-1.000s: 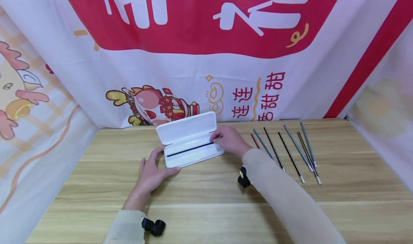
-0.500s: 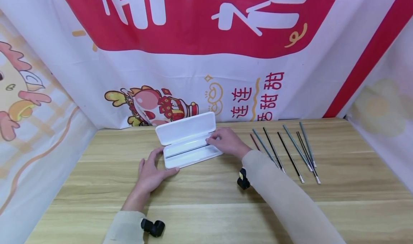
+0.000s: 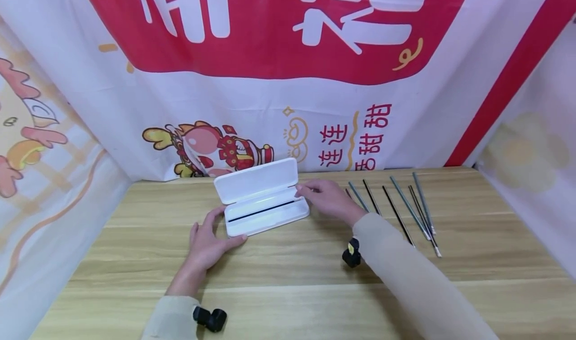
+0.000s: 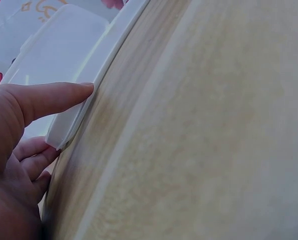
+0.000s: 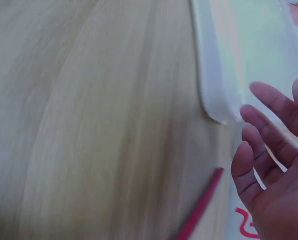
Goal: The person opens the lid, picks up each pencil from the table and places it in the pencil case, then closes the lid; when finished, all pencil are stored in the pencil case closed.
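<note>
A white pencil case [image 3: 275, 221] lies with its lid [image 3: 256, 181] raised in the head view. Along its tray rests one dark pencil [image 3: 261, 212]. At the case's left end, my left hand [image 3: 207, 245] grips it, thumb on the front edge and fingers round the back corner. The left wrist view shows that thumb pressing the rim of the case [image 4: 71, 117]. My right hand [image 3: 330, 200] hovers by the right end of the case. Its fingers are loosely bent and spread in the right wrist view, holding nothing, close to the case corner [image 5: 216, 107].
To the right lie several loose pencils, among them a black pencil [image 3: 398, 215], a teal pencil [image 3: 410, 207] and a red pencil [image 5: 201, 207] partly hidden by the right arm in the head view. A printed cloth [image 3: 252, 100] hangs behind the wooden table [image 3: 279, 300].
My right hand has let go of the dark pencil in the case and drawn back to the right, its fingers loosening. The left hand keeps its hold on the case.
</note>
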`<state>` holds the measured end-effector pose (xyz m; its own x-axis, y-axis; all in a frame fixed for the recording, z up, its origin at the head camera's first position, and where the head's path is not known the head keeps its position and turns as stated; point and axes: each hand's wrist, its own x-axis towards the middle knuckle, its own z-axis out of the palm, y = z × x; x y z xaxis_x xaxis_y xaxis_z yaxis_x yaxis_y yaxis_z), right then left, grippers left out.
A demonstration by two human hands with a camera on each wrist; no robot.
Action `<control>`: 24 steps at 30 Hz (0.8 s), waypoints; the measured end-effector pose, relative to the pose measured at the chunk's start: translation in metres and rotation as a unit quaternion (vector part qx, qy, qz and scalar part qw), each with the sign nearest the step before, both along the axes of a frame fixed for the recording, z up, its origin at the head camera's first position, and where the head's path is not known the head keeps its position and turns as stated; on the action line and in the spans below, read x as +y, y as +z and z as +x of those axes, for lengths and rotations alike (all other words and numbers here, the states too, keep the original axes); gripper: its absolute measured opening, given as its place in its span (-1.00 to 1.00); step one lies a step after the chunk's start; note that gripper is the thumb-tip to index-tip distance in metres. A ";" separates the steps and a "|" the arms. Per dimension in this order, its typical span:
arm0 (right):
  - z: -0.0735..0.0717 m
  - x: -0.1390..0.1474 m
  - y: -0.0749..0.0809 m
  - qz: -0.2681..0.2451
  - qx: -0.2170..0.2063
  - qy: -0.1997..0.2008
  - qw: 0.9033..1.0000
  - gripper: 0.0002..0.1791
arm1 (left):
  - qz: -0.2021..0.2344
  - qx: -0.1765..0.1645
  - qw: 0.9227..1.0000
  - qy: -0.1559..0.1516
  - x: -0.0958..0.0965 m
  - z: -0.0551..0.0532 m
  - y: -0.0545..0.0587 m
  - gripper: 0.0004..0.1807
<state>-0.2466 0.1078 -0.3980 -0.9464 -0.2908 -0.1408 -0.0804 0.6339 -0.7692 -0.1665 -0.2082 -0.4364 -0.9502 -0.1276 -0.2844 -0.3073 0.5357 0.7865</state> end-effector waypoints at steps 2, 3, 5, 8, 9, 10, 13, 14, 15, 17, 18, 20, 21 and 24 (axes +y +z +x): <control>0.004 0.007 0.004 -0.001 0.007 -0.010 1.000 -0.58 | -0.002 0.001 1.000 -0.001 -0.001 0.000 0.000 0.18; 0.007 0.011 0.007 -0.002 0.007 -0.016 1.000 -0.58 | -0.002 0.001 1.000 -0.001 -0.001 0.000 0.000 0.18; 0.014 0.019 0.012 -0.008 0.010 -0.027 1.000 -0.57 | -0.003 0.002 1.000 -0.002 -0.001 0.000 -0.001 0.18; 0.024 0.031 0.021 -0.012 0.023 -0.039 0.999 -0.57 | -0.002 0.002 1.000 -0.001 -0.001 -0.001 -0.001 0.17; 0.028 0.035 0.023 -0.011 0.030 -0.043 0.999 -0.58 | -0.002 0.002 1.000 0.000 -0.001 0.000 0.000 0.17; 0.032 0.040 0.025 -0.014 0.036 -0.047 0.998 -0.58 | -0.002 0.002 1.000 -0.001 -0.001 0.000 0.000 0.17; 0.043 0.053 0.030 -0.037 0.038 -0.058 0.997 -0.57 | -0.004 0.001 1.000 -0.001 0.000 0.000 0.001 0.16; 0.047 0.057 0.031 -0.049 0.032 -0.065 0.996 -0.56 | -0.005 0.002 1.000 -0.002 0.000 0.001 0.001 0.16; 0.051 0.061 0.032 -0.059 0.030 -0.071 0.995 -0.56 | -0.006 0.003 1.000 -0.003 0.000 0.001 0.001 0.16; 0.057 0.070 0.033 -0.077 0.025 -0.080 0.993 -0.55 | -0.008 0.004 1.000 -0.004 0.000 0.001 0.001 0.15; 0.061 0.074 0.033 -0.081 0.026 -0.087 0.993 -0.54 | -0.008 0.005 1.000 -0.004 0.000 0.001 0.001 0.15; 0.067 0.082 0.032 -0.089 0.022 -0.101 0.991 -0.54 | -0.009 0.005 1.000 -0.005 0.000 0.001 0.001 0.15; 0.069 0.086 0.030 -0.090 0.020 -0.107 0.990 -0.54 | -0.008 0.004 1.000 -0.005 0.000 0.001 0.001 0.15; 0.076 0.098 0.025 -0.094 0.010 -0.123 0.988 -0.52 | -0.008 0.003 1.000 -0.004 0.001 0.001 0.001 0.15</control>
